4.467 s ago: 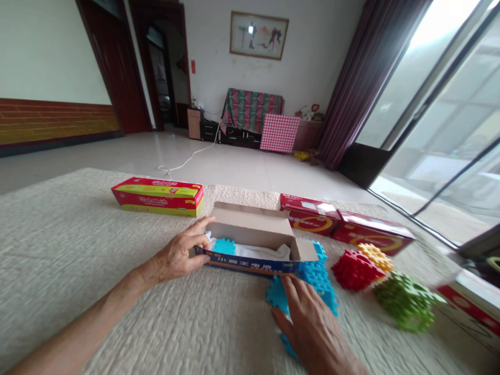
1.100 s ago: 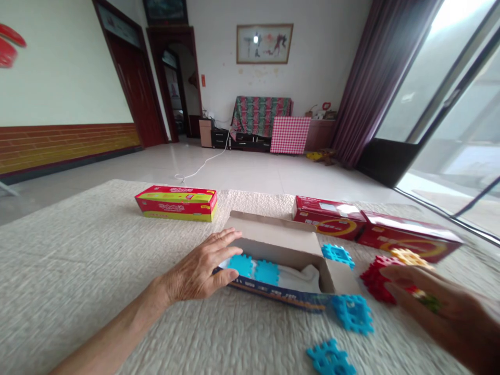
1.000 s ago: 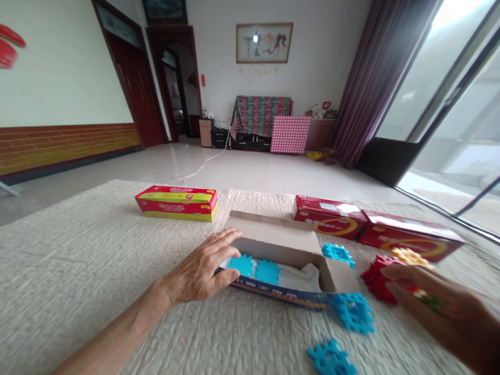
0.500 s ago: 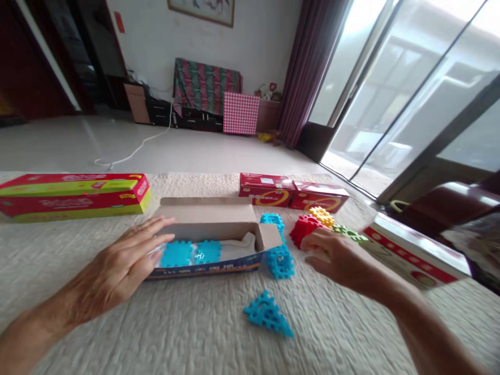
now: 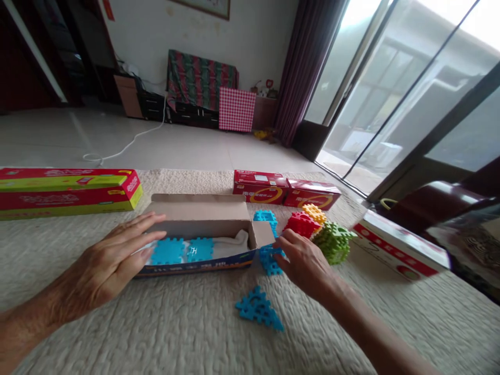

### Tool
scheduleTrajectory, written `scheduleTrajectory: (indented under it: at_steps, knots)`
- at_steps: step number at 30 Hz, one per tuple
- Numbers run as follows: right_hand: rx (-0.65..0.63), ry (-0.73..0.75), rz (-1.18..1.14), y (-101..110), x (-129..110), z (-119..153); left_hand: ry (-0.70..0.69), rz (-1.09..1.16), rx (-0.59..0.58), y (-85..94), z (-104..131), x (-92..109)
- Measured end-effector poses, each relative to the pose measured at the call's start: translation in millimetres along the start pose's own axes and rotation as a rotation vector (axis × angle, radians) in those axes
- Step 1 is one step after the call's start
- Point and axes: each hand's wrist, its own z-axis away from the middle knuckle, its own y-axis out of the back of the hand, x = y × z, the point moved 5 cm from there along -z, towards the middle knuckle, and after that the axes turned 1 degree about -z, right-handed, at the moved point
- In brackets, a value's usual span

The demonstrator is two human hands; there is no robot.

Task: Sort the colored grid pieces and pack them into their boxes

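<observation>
My left hand (image 5: pixel 113 255) lies with its fingers stretched out over the left end of an open cardboard box (image 5: pixel 203 266). Inside the box are two flat blue toothed building blocks (image 5: pixel 167 251) and some white material (image 5: pixel 232 244). At the box's right end, my right hand (image 5: pixel 307 258) has its thumb and fingers closed around a blue cube-shaped building block (image 5: pixel 269 260), partly hidden by the hand. Another blue block (image 5: pixel 265 219) stands behind it. Nearer to me, a blue triangular block (image 5: pixel 260 308) lies on the quilted cover.
Red (image 5: pixel 300 224), yellow (image 5: pixel 314 213) and green (image 5: pixel 334 242) blocks cluster beyond my right hand. A white-and-red box (image 5: pixel 402 247) stands at the right. Two red boxes (image 5: pixel 260 187) sit at the far edge, and a long red-and-green box (image 5: pixel 70 192) at the left.
My right hand has moved left from beside the red block to the blue cube-shaped block, uncovering the green blocks. My left hand stays at the box. The view has shifted slightly.
</observation>
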Motion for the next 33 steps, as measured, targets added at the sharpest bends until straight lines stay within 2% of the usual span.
scheduleTrajectory:
  at_steps: [3, 5, 7, 9, 11, 13, 17, 20, 23, 26, 30, 33]
  knots:
    - [0.024, 0.005, -0.029, 4, 4, 1, 0.024, 0.019, 0.028, 0.5, -1, 5]
    - [0.042, -0.005, -0.055, 14, 11, 3, 0.025, 0.011, 0.025, 1.4, -2, 9]
    - [0.088, -0.018, -0.063, 31, 19, 2, 0.022, -0.002, 0.011, 2.3, -3, 12]
    - [0.194, -0.041, -0.059, 54, 22, -4, 0.027, -0.009, 0.004, 3.3, -4, 14]
    - [0.285, -0.045, -0.064, 73, 15, -16, 0.035, -0.008, 0.001, 4.1, -5, 14]
    - [0.287, -0.018, -0.100, 81, -4, -34, 0.038, -0.004, 0.000, 4.3, -5, 14]
    - [0.139, 0.073, -0.163, 68, -51, -72, 0.031, -0.002, 0.002, 4.3, -5, 14]
    - [0.033, 0.078, -0.110, 48, -68, -88, 0.017, 0.000, 0.004, 4.7, -5, 14]
    - [-0.022, 0.088, -0.064, 34, -70, -92, 0.005, 0.007, 0.001, 5.3, -6, 14]
    - [-0.029, 0.087, -0.043, 28, -68, -93, 0.016, 0.010, -0.011, 5.9, -6, 14]
    - [-0.006, 0.093, -0.057, 28, -68, -89, 0.030, 0.006, -0.013, 7.4, -7, 17]
    - [0.077, 0.099, -0.098, 35, -64, -83, 0.019, -0.006, -0.012, 8.1, -7, 20]
